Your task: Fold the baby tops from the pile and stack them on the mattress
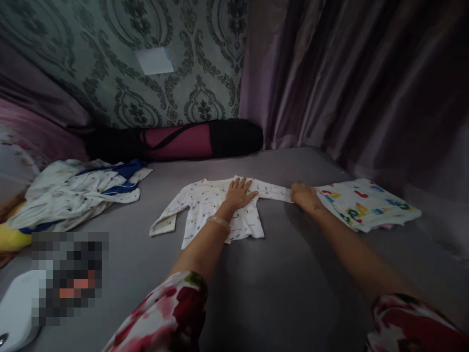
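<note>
A small white baby shirt (205, 205) with a scattered print lies spread on the grey bed sheet (264, 288). My left hand (239, 193) rests flat on its chest, fingers spread. My right hand (303, 194) is closed on the end of the shirt's right-side sleeve, which is stretched straight out sideways. The opposite sleeve angles down to the left. Part of the shirt's front is hidden under my left hand and forearm. Just beyond my right hand lies a folded white cloth (370, 203) with colourful letters.
A loose heap of baby clothes (84, 188) lies at the left, beside a yellow item (14, 237). A long black-and-maroon bag (179, 142) lies along the wall. A white object (24, 303) is at the lower left, near a blurred-out patch. Purple curtains (293, 73) hang at the right.
</note>
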The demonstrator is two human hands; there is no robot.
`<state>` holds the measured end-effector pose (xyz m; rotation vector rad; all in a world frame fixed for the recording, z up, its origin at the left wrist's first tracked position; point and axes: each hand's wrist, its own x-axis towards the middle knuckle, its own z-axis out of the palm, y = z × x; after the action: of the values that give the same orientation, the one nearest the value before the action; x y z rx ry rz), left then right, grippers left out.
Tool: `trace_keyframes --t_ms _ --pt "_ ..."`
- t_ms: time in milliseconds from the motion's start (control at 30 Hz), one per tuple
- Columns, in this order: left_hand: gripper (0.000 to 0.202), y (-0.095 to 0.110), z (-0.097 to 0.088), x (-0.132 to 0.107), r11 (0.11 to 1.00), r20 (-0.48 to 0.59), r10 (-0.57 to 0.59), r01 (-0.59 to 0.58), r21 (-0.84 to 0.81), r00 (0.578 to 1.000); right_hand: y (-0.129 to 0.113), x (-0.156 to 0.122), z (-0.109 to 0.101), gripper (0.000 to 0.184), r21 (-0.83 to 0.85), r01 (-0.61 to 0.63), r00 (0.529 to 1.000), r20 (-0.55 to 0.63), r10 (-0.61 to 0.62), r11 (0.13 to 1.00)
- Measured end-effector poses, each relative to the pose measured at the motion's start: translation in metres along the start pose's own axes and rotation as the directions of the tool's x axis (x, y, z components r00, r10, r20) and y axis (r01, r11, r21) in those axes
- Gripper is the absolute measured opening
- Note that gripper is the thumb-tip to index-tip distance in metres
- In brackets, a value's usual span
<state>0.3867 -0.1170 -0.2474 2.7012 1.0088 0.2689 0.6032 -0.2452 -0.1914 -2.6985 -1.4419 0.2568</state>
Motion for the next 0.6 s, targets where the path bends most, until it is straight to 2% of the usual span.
trace_keyframes --t_ms 100,167,233,300,433,600 --pt "0.079 0.000 0.000 0.002 1.000 0.013 -0.020 0.021 -0.007 1.000 -0.028 -0.011 0.008 0.038 -0.113 0.040 0.989 -0.135 -0.056 0.993" --pt "0.079 0.000 0.001 0.002 1.000 0.003 -0.025 0.025 -0.007 1.000 -0.051 -0.014 0.015 0.039 -0.144 0.190 0.965 -0.152 -0.211 0.971" --pt "0.075 0.000 0.001 0.002 1.000 -0.007 -0.025 0.025 0.000 1.000 -0.074 -0.014 0.024 0.044 -0.067 0.353 0.924 -0.132 -0.359 0.933" --pt "0.067 0.000 0.002 0.002 1.000 -0.011 -0.024 0.024 0.010 1.000 -0.094 -0.013 0.035 0.049 0.054 0.409 0.909 -0.108 -0.402 0.911" --pt "0.061 -0.001 0.001 0.002 1.000 0.014 -0.019 0.019 0.020 1.000 -0.108 -0.015 0.052 0.059 0.178 0.305 0.951 -0.011 -0.308 0.936" --pt "0.070 -0.001 -0.001 0.004 0.999 0.039 -0.031 0.032 -0.006 0.999 -0.085 -0.022 0.049 0.068 0.163 0.170 0.983 0.044 -0.179 0.972"
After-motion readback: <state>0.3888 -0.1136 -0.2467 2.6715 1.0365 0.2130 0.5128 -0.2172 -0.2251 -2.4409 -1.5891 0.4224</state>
